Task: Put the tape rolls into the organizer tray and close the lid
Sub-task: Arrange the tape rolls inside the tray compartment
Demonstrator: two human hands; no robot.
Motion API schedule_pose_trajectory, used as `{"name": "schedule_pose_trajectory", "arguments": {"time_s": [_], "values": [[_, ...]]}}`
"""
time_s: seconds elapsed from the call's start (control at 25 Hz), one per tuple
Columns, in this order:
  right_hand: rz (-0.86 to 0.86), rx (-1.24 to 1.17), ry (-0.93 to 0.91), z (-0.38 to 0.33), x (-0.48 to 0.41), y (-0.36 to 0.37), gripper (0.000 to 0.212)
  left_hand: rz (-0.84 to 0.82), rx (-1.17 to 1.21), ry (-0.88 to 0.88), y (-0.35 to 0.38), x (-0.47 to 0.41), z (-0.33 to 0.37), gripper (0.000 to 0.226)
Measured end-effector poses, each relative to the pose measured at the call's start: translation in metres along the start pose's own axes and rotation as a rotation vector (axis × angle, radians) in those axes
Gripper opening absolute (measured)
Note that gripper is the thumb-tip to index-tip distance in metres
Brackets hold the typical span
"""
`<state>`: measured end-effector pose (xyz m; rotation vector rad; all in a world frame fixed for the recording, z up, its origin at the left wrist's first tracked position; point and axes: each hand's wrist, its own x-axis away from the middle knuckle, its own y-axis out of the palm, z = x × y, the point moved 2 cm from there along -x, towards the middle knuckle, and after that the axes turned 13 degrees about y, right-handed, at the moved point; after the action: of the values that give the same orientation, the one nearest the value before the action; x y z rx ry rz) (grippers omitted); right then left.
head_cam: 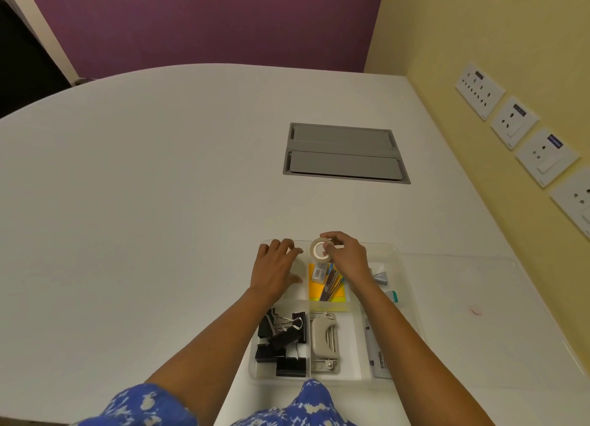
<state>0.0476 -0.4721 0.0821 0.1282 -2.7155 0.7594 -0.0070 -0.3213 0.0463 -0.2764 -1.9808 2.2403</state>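
Note:
A clear plastic organizer tray (pixel 402 259) with several compartments sits at the table's near edge. My right hand (pixel 346 255) pinches a small whitish tape roll (pixel 320 250) above the tray's far middle compartment. My left hand (pixel 276 267) rests with spread fingers over the far left compartment, holding nothing. The clear lid (pixel 472 285) lies flat on the table just right of the tray. No other tape roll shows.
The tray holds black binder clips (pixel 281 339), a beige hole punch (pixel 324 336), yellow sticky notes (pixel 319 286) with a stapler on them, and a ruler pack (pixel 378 358). A grey cable hatch (pixel 343 152) is set in the white table. Wall sockets (pixel 514 122) line the right wall.

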Motion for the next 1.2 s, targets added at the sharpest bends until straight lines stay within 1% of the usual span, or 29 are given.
{"name": "schedule_pose_trajectory", "arguments": {"time_s": [0.12, 0.24, 0.32, 0.4, 0.48, 0.64, 0.8, 0.96, 1.2], "values": [[-0.005, 0.051, -0.027, -0.002, 0.003, 0.004, 0.023, 0.052, 0.027, -0.071, -0.009, 0.001, -0.007, 0.063], [-0.040, 0.136, -0.079, -0.005, 0.010, 0.017, 0.021, 0.110, -0.005, -0.186, -0.016, 0.006, -0.016, 0.045], [-0.078, 0.245, -0.131, -0.007, 0.016, 0.030, 0.021, 0.110, -0.019, -0.231, -0.018, 0.007, -0.020, 0.033], [-0.123, 0.396, -0.186, -0.008, 0.021, 0.043, 0.024, 0.064, -0.019, -0.225, -0.018, 0.007, -0.020, 0.028], [-0.142, 0.562, -0.245, -0.008, 0.025, 0.054, 0.026, -0.002, -0.038, -0.201, -0.017, 0.008, -0.018, 0.028], [-0.113, 0.914, -0.396, -0.008, 0.028, 0.062, 0.028, -0.135, -0.125, -0.178, -0.011, 0.011, -0.015, 0.029], [-0.087, 1.168, -0.435, -0.010, 0.028, 0.067, 0.030, -0.222, -0.194, -0.175, -0.008, 0.010, -0.014, 0.031], [-0.029, 1.173, -0.414, -0.017, 0.025, 0.068, 0.034, -0.245, -0.230, -0.163, -0.007, 0.010, -0.013, 0.030], [-0.031, 1.239, -0.531, -0.010, 0.027, 0.067, 0.028, -0.261, -0.274, -0.161, -0.007, 0.009, -0.011, 0.025]]}}
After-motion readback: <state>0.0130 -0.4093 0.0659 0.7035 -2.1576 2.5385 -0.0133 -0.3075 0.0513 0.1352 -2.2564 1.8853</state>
